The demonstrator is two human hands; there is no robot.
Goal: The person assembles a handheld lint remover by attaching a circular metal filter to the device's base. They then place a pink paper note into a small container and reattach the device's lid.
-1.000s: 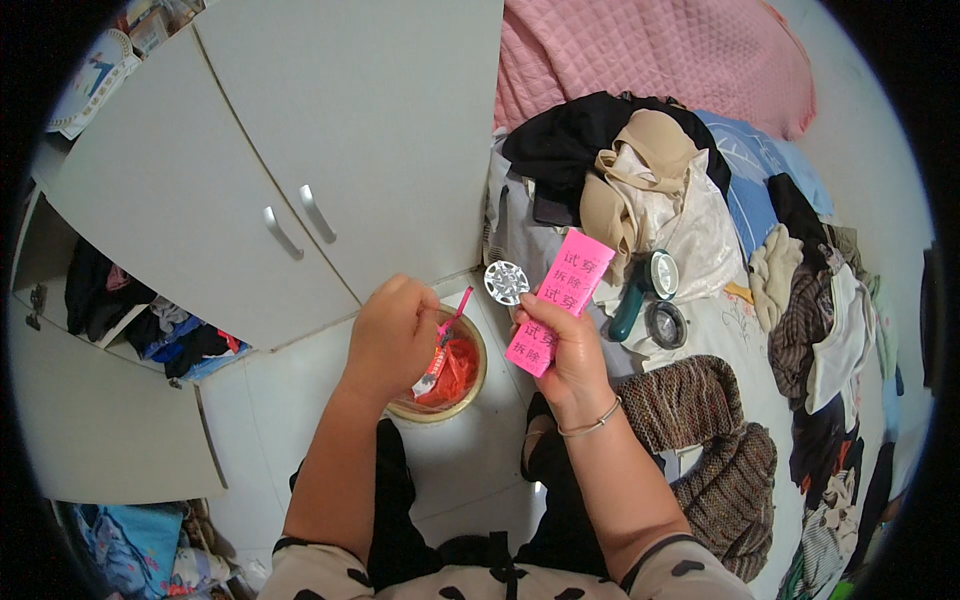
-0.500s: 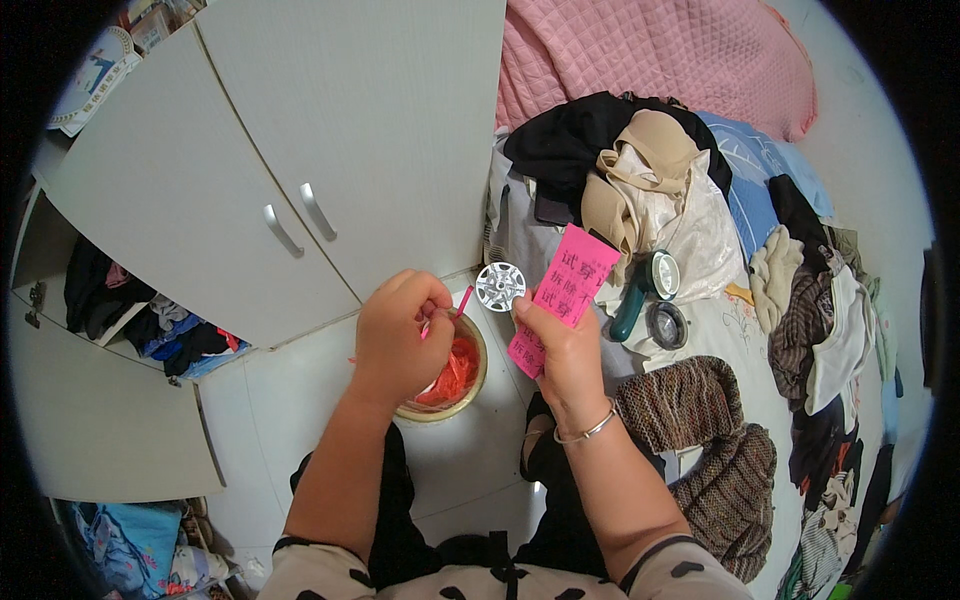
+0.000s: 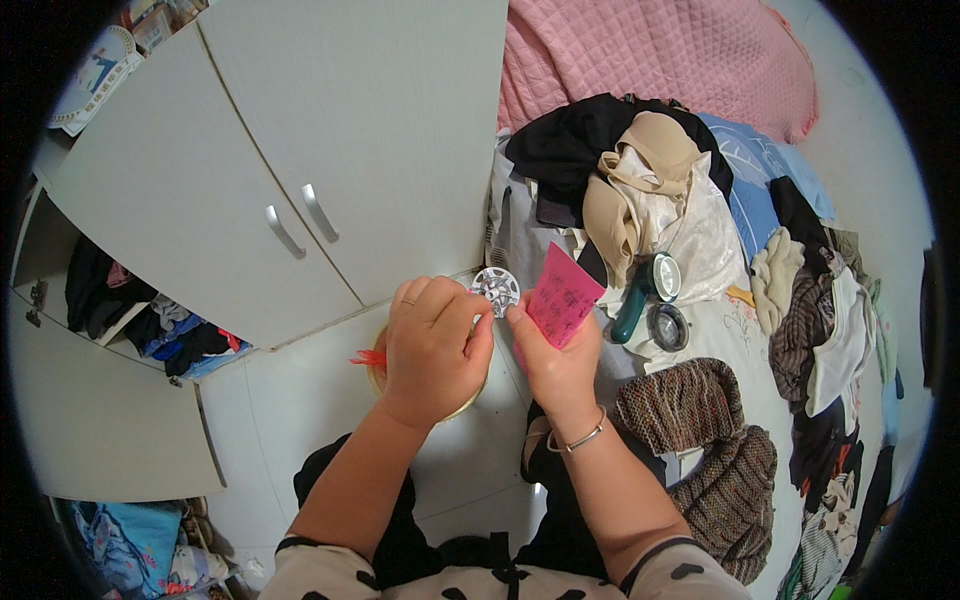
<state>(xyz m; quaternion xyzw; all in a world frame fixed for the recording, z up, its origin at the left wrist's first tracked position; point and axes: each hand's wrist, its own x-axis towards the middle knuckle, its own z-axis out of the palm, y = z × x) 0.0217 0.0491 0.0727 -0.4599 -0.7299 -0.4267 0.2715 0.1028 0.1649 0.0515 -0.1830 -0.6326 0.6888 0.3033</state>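
My right hand (image 3: 563,365) grips a bright pink printed paper slip (image 3: 563,295) between thumb and fingers. Just left of its thumb is a silver-white round disc (image 3: 496,291) with spokes; whether a hand holds it I cannot tell. My left hand (image 3: 436,345) is closed with fingers curled, its fingertips beside the disc. What they pinch is hidden, though a speck of pink shows there. Below the left hand, mostly covered by it, stands a round bin (image 3: 376,378) with red plastic (image 3: 369,357) sticking out at its left.
On the bed at right lie a dark green handheld device (image 3: 632,308) with a round head, a dark ring-shaped part (image 3: 667,327) and a brown knitted garment (image 3: 690,405). Clothes (image 3: 655,170) are heaped beyond. A pale wardrobe (image 3: 350,130) stands ahead, with one open compartment at left.
My left hand has moved right, close to the right one, and now covers most of the bin. The pink slip has tilted and dropped slightly. The disc has shifted a little left.
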